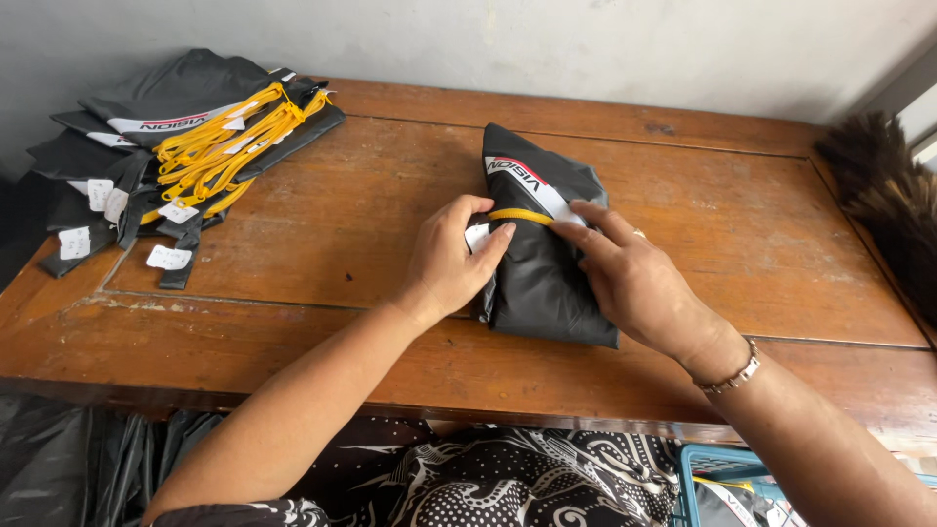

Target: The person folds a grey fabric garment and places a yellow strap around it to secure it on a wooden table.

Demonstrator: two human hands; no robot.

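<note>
A folded black fabric bag (547, 283) with a white and red band lies on the wooden table (342, 224) in front of me. A yellow cord (520, 215) runs across its upper part. My left hand (451, 259) grips the bag's left edge, fingers curled over a white tag and the cord's end. My right hand (625, 268) rests on the bag's right side, with fingertips pressing on the cord near the white band.
A stack of similar black bags with yellow cords and white tags (176, 146) sits at the table's far left corner. A dark feather duster (893, 205) lies at the right edge. A blue basket (727, 483) stands below the table's near edge.
</note>
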